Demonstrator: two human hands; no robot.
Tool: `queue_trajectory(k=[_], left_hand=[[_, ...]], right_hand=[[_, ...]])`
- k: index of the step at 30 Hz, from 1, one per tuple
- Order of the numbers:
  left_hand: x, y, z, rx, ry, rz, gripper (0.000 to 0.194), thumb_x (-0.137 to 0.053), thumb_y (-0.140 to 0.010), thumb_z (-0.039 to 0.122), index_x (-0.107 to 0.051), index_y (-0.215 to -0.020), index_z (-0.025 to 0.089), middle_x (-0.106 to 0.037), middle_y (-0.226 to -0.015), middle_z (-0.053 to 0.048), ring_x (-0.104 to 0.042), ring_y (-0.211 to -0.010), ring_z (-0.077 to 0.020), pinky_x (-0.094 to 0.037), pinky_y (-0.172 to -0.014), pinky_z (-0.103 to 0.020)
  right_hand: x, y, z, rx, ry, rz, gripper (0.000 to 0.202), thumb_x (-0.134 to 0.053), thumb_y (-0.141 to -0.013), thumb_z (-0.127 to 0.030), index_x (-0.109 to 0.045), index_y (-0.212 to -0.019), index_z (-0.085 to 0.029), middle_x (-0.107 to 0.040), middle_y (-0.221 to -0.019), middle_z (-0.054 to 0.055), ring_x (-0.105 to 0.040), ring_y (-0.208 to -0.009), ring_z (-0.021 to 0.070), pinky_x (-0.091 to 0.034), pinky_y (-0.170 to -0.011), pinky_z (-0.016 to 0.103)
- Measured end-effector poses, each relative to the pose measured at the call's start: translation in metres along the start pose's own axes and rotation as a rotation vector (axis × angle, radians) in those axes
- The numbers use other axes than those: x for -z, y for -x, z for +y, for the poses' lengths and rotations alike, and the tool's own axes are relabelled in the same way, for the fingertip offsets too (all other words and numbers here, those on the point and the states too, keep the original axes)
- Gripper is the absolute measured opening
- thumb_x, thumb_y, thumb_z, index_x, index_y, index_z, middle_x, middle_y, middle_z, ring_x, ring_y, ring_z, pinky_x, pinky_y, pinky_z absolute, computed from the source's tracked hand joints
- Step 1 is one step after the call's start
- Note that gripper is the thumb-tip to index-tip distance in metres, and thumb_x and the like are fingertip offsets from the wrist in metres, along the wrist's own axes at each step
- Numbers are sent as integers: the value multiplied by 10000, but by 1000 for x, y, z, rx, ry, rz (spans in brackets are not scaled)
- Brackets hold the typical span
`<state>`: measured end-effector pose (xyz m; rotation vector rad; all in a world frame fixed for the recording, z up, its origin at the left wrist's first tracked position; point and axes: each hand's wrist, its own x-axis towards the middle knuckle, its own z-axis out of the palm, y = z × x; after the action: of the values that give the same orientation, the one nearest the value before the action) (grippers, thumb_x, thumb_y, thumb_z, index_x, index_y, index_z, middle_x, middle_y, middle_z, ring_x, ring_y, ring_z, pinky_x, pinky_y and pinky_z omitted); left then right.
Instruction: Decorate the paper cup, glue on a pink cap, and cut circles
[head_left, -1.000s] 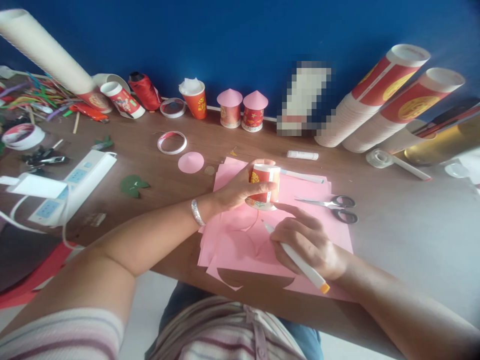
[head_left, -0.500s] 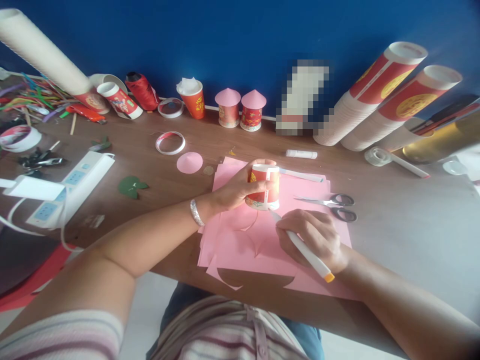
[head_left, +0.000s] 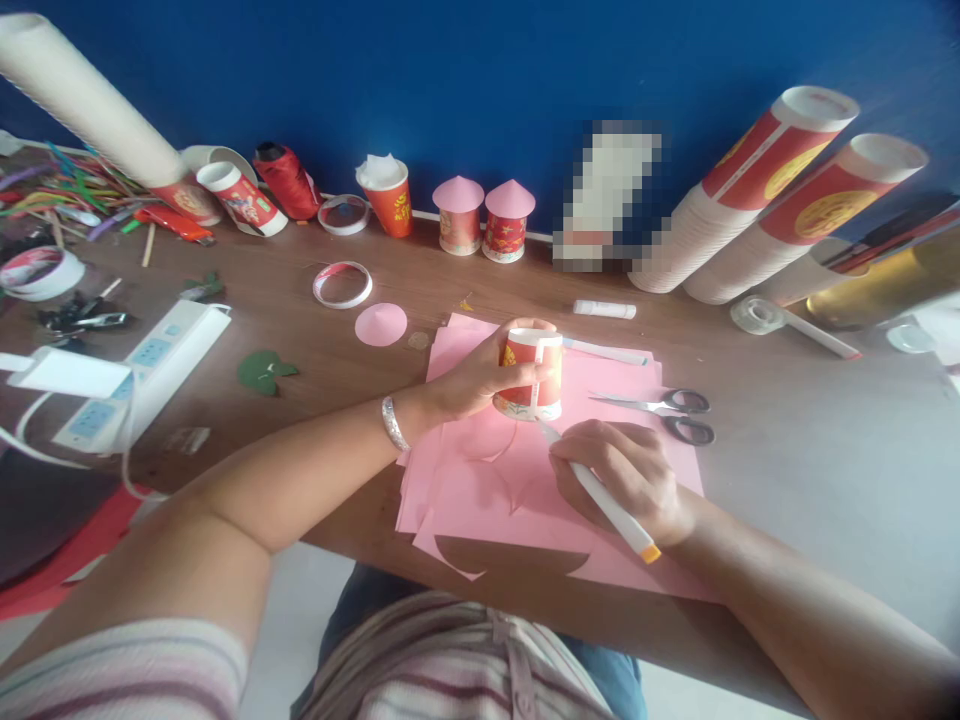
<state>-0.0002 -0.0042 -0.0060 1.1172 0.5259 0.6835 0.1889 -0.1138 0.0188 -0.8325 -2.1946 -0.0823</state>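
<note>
Left hand [head_left: 480, 385] curled, thumb [head_left: 519, 376] stretched across, forearm [head_left: 319, 468] trailing behind it; right hand [head_left: 622, 480] nearby, fingers [head_left: 581, 453] bunched in a writing grip

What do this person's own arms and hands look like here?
The left hand and right hand are without gloves. The left wrist wears a silver-coloured, textured bangle; the right shows none. A cream fabric sleeve with mauve and grey-blue stripes ends on the left upper arm; no right sleeve shows.
</note>
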Motion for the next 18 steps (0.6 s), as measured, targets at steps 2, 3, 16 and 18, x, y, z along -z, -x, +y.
queue_trajectory(k=[2, 3, 16, 18], left_hand=[[0, 0, 0, 0, -9, 12, 497, -823, -804, 369, -567, -1207, 232, -597, -1026, -34, -573, -905, -169, -471, -766, -302], [0, 0, 0, 1, -12, 16, 507, -820, -809, 374, -559, -1221, 235, -598, -1025, -34, -572, -901, -168, -471, -763, -300], [-2, 0, 2, -34, -40, -15, 424, -805, -807, 387, -576, -1125, 224, -564, -936, -14, -549, -811, -148, -459, -707, -291], [-3, 0, 2, -39, -42, -9, 427, -805, -807, 387, -576, -1130, 226, -565, -934, -13, -550, -814, -148, -459, -712, -293]], right_hand=[[1, 0, 1, -3, 6, -5, 209, -616, -881, -9, -581, -970, -195, -638, -709, -35, -599, -545, 94, -491, -490, 232], [1, -1, 1, -7, 7, -5, 208, -614, -884, -12, -582, -971, -198, -638, -712, -35, -600, -549, 94, -492, -493, 231], [2, -3, 0, -26, 13, -7, 194, -597, -899, -12, -572, -949, -198, -625, -706, -31, -578, -551, 92, -469, -485, 226], [2, -3, 0, -30, 0, -7, 188, -595, -899, -15, -576, -952, -193, -627, -716, -24, -590, -563, 97, -473, -491, 228]])
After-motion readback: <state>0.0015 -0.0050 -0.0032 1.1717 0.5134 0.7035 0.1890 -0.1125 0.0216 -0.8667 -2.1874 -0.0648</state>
